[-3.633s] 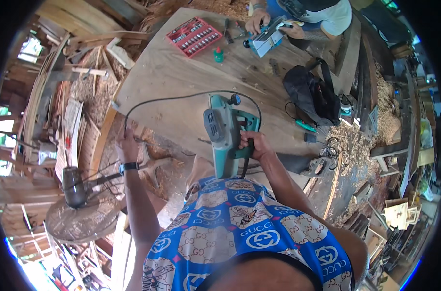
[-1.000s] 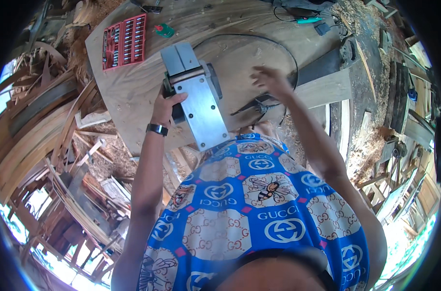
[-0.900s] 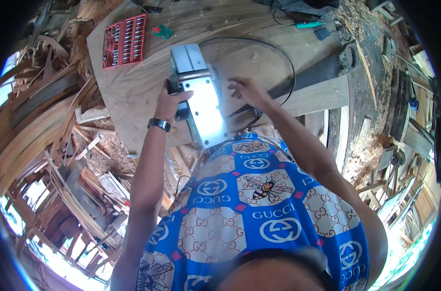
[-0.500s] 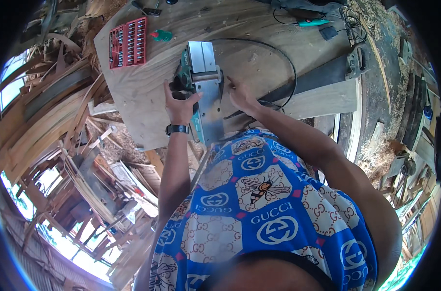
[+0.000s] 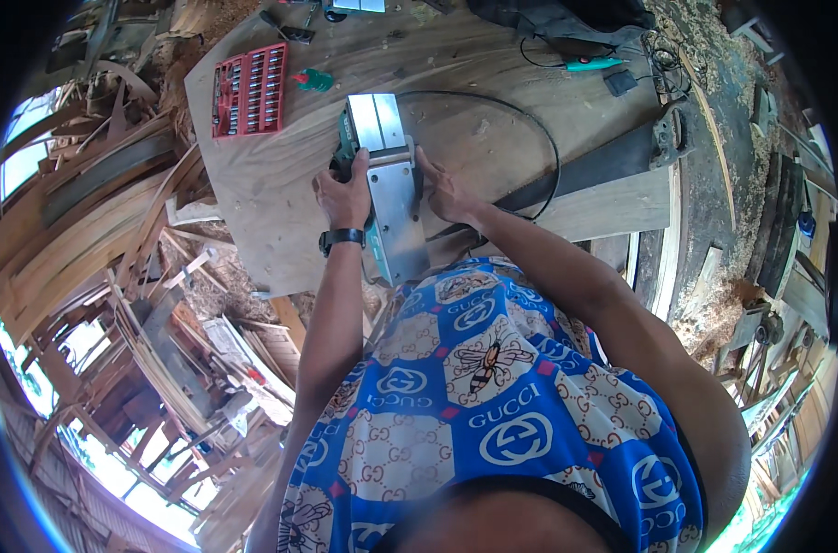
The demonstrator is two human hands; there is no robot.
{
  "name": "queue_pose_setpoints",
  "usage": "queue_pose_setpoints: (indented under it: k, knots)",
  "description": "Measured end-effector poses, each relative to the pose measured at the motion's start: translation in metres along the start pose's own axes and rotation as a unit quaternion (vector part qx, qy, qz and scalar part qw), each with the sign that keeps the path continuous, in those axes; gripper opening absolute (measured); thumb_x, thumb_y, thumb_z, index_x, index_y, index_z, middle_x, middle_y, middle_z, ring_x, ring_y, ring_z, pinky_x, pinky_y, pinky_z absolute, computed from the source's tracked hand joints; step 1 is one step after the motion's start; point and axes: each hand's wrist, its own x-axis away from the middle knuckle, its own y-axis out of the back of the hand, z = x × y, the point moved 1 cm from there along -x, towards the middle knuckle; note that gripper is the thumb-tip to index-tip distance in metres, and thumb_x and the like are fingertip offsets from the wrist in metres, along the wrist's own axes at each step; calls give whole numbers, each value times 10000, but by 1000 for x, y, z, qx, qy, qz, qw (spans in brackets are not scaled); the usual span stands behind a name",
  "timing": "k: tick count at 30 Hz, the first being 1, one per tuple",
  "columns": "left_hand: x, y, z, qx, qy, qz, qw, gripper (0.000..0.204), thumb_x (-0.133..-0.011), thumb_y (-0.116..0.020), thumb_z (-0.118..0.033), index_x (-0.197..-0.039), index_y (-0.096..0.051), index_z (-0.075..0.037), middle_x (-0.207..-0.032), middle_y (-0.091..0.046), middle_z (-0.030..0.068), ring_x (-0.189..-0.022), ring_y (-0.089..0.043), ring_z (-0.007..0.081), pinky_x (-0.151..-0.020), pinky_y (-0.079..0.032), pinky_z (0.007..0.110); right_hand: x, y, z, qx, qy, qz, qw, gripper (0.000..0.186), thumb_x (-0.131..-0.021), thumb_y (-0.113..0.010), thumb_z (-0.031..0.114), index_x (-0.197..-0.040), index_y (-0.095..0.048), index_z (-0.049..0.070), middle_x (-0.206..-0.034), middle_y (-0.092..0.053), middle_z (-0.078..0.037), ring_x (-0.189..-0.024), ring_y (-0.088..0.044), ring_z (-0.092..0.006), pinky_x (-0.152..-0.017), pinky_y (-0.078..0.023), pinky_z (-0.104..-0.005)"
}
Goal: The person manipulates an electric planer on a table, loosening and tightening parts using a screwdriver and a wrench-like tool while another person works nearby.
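An electric planer (image 5: 398, 217) lies upside down in front of me, its shiny metal sole facing up and its green body showing along the left edge. My left hand (image 5: 345, 195), with a dark watch on the wrist, grips the planer's left side, thumb up beside the sole near the cutter slot. On the opposite side my right hand (image 5: 445, 192) has its fingers against the planer's edge by the cutter slot, partly curled. Part of those fingers is hidden, and any small thing in them cannot be made out. A black cord (image 5: 546, 129) loops out to the right.
On the wooden table (image 5: 281, 203) lie a red socket set case (image 5: 250, 90), a small green bottle (image 5: 315, 81) and a hand saw (image 5: 576, 161). A green corded tool (image 5: 592, 64) sits at the far right. Stacked timber (image 5: 87, 240) stands left; wood shavings cover the right.
My left hand has closed in on the planer, its thumb moving up along the sole. My right hand has come in against the planer's right edge. The view has shifted slightly.
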Motion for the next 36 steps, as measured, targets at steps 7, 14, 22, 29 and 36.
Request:
queue_pose_setpoints:
  k: [7, 14, 22, 29, 36]
  knots:
    - [-1, -12, 12, -28, -86, -46, 995, 823, -837, -717, -653, -1066, -688, 137, -1222, -597, 341, -1226, -537, 445, -1064, -425, 485, 17, -2, -6, 16, 21, 23, 999, 929, -809, -569, -9, -1632, -138, -3, -1457, -496, -355, -1330, -531, -463, -1108, -454, -444]
    - [-7, -16, -1, -14, -84, -15, 996, 800, -856, -719, -600, -1130, -661, 149, -1249, -592, 340, -1243, -516, 469, -1095, -408, 493, 12, 16, -3, 56, 20, 21, 998, 908, -832, -583, 52, -1637, -164, 38, -1470, -534, -272, -1265, -598, -419, -1056, -495, -449]
    - [3, -14, -1, -26, -24, 19, 999, 734, -847, -726, -577, -1214, -639, 53, -1480, -418, 283, -1226, -550, 496, -1036, -468, 547, -69, 74, 77, 105, 108, -166, 975, 314, -923, -666, 107, -1222, -683, 13, -1092, -722, -229, -918, -722, -395, -799, -582, -431]
    - [16, -3, -5, 32, 1, 26, 999, 674, -811, -745, -548, -1162, -665, 22, -1442, -450, 240, -1315, -495, 426, -1062, -418, 593, -233, 86, 194, 254, 276, -133, 917, 205, -902, -609, 85, -1068, -726, 61, -918, -734, -198, -882, -722, -387, -777, -577, -486]
    - [12, -3, -20, -7, 20, 36, 999, 721, -822, -742, -537, -1233, -613, 41, -1535, -386, 263, -1394, -426, 428, -1085, -389, 618, -417, 99, 190, 533, 172, -8, 828, 300, -950, -543, 177, -1083, -760, 18, -1126, -738, -218, -1087, -705, -383, -878, -568, -525]
